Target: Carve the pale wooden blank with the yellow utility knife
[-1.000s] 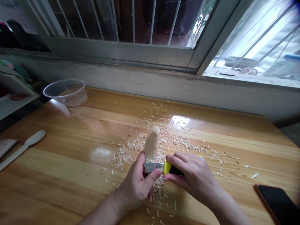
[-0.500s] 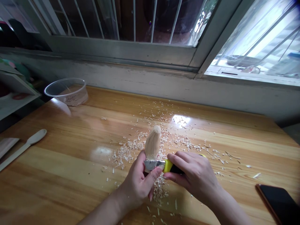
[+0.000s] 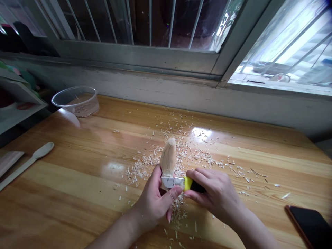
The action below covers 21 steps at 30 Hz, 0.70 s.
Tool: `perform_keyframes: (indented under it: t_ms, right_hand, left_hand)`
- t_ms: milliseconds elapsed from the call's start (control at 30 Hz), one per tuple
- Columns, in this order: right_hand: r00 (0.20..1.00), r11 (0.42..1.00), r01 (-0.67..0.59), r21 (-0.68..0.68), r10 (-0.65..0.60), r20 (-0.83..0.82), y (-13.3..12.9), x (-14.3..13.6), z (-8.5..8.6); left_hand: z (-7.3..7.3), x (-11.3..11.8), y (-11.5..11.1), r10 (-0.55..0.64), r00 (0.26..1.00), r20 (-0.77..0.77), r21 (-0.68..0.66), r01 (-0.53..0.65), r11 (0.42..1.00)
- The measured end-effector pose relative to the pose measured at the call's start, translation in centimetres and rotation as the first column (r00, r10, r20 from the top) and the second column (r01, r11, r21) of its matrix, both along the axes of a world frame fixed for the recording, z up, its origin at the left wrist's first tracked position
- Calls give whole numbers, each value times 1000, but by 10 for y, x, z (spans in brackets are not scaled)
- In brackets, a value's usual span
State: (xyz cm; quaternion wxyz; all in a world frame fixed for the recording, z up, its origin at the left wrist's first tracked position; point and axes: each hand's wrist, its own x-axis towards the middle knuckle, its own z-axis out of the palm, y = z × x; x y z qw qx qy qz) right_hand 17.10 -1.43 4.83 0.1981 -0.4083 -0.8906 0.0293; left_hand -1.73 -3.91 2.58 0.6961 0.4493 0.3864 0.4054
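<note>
A pale, rounded wood carving [image 3: 168, 157] stands upright in my left hand [image 3: 155, 200], its lower part hidden by the fingers. My left thumb rests by the near side of a utility knife's blade [image 3: 171, 182]. My right hand [image 3: 215, 190] is wrapped round the knife's yellow and black handle [image 3: 190, 185]. The blade lies crosswise against the carving, below its tapered top. Around and beneath both hands, wood shavings [image 3: 147, 164] are scattered over the wooden table [image 3: 77, 176].
At the left lie a wooden spoon [image 3: 38, 154] and a flat piece of wood [image 3: 10, 160]. A clear plastic bowl [image 3: 86, 105] with some shavings inside stands at the back left. A phone [image 3: 311, 224] lies at the right edge. Behind the table runs a wall below a barred window.
The blade has turned a little, showing more of its flat side, and the carving's top has tipped slightly left. The whole view has shifted slightly. Both hands keep their hold.
</note>
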Motion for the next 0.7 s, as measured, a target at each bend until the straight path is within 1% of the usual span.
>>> perform_keyframes:
  t_ms: [100,167,300,467,700]
  right_hand:
    - [1000,999,-14,-43,14,-13,0,0,0]
    - [1000,999,-8,-32,8,-17,1,-1,1]
    - [999,1000,8,27,-7,-40,0,-2,3]
    - [1000,995,23,101,-21,-15,-1,-2,4]
    - [999,975,40,221,-41,-1,-2,-5,6]
  left_hand:
    - [0,-1,0,-8,1000,-11,13,8,1000]
    - [0,-2,0,-26,999,-21,29,27,999]
    - [-2,-4,-1,-39,998,-46,55,41,998]
    - [-5,-5,-3,-30,994,-108,63,37,997]
    - [-4,-2,-4,-3,996,-94,55,9,998]
